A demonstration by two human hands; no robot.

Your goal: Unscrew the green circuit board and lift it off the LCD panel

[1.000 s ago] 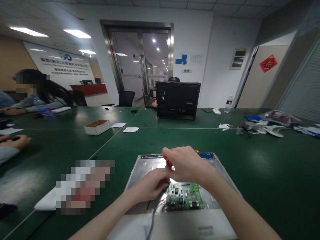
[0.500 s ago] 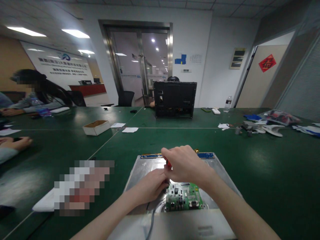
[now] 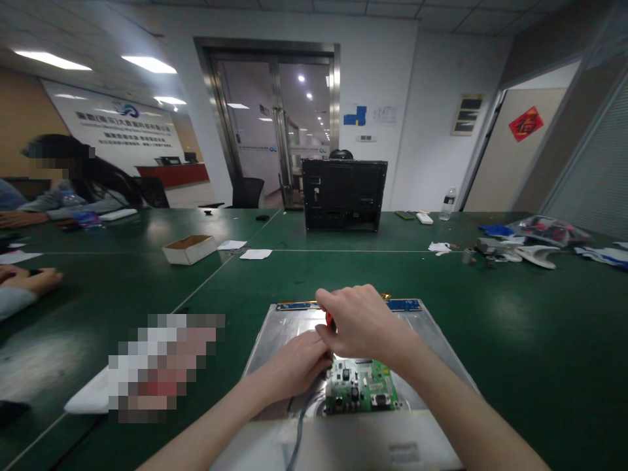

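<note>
My right hand (image 3: 360, 320) is closed from above round an upright screwdriver (image 3: 328, 319). Only a bit of its red handle shows; the shaft and tip are hidden. Just below, my left hand (image 3: 301, 360) has its fingers drawn together at the upper left corner of a green circuit board (image 3: 362, 386). What those fingertips hold, if anything, is out of sight. The board sits on the silvery metal back of a flat display panel (image 3: 426, 327). Along the panel's far edge runs a narrow blue circuit strip (image 3: 405, 305). A grey cable (image 3: 297, 435) trails off the near side.
Beyond the panel, a black monitor housing (image 3: 345, 196) stands on the green table (image 3: 540, 347). A small open box (image 3: 190, 250) and paper slips (image 3: 256, 254) lie left of it. Parts and a bottle (image 3: 447, 204) are at right. A co-worker's hands (image 3: 32, 281) rest at far left.
My right thumb and fingers have shifted slightly on the screwdriver, and a little more of the red handle shows. My left hand and the panel stay in place.
</note>
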